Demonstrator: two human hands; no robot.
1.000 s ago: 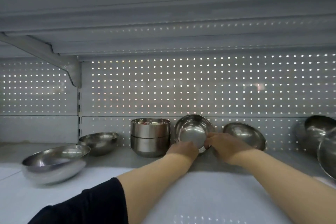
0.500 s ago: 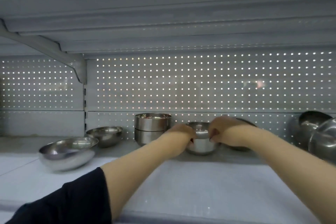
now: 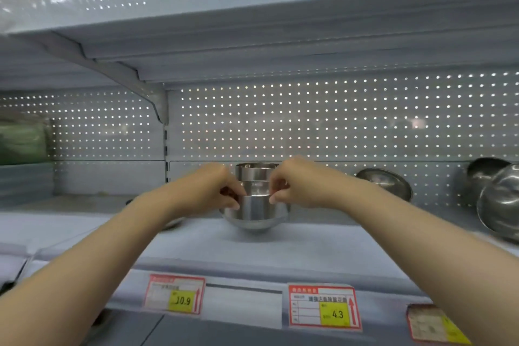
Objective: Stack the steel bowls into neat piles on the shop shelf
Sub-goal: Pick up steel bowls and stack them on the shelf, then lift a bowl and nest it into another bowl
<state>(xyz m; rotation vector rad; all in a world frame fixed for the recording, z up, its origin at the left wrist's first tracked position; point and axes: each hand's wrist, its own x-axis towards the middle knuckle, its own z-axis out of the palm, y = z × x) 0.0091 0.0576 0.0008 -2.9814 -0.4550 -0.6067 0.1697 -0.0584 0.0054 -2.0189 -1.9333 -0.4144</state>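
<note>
Nearest, two price tags (image 3: pixel 324 307) are sitting on the shelf (image 3: pixel 252 247) edge. Beyond them, the left hand (image 3: pixel 209 187) and right hand (image 3: pixel 297 184) are pinching the rim of a steel bowl (image 3: pixel 257 209), fingers (image 3: pixel 273 201) curled, holding it at mid-shelf. Behind it a bowl stack (image 3: pixel 257 171) is standing; farther right, a tilted bowl (image 3: pixel 384 182) is leaning on the pegboard (image 3: pixel 309 121).

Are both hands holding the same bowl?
Yes, the left hand and right hand pinch opposite sides of one bowl.
</note>
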